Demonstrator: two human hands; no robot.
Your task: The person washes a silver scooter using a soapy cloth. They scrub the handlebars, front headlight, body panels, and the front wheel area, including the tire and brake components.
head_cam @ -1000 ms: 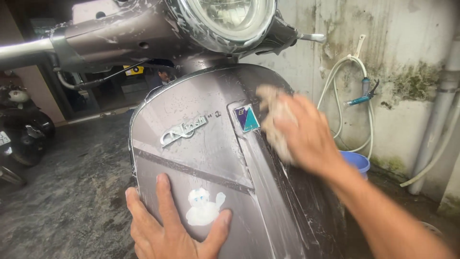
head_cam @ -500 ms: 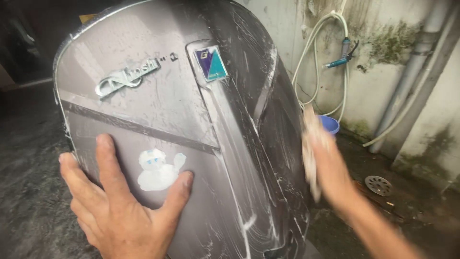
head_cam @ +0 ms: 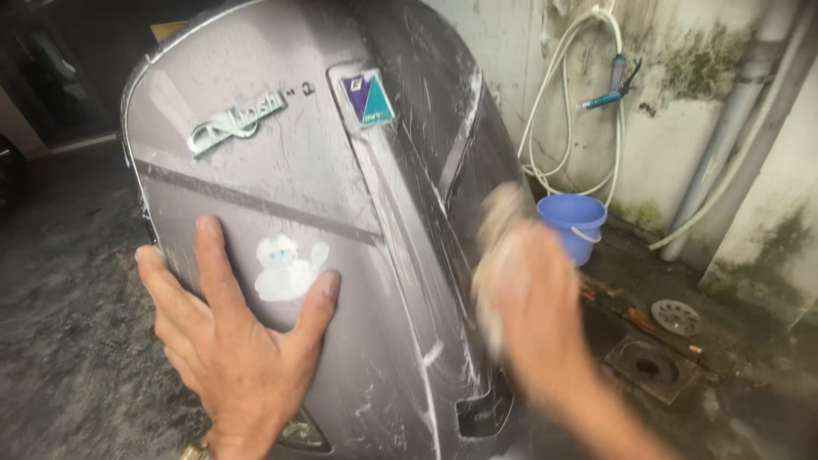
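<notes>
Right grip (head_cam: 532, 319) clasps a soapy sponge (head_cam: 503, 247) against the half-lathered scooter shield (head_cam: 341, 196); left hand (head_cam: 234, 341) lies flat, open.

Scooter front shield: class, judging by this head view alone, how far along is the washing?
Done: soapy streaks already cover the grey front shield. In hand: the right hand, blurred, presses a pale sponge to the shield's right edge while the left hand lies flat beside the white sticker. Left: suds are unrinsed; the hose hangs on the wall.
</notes>
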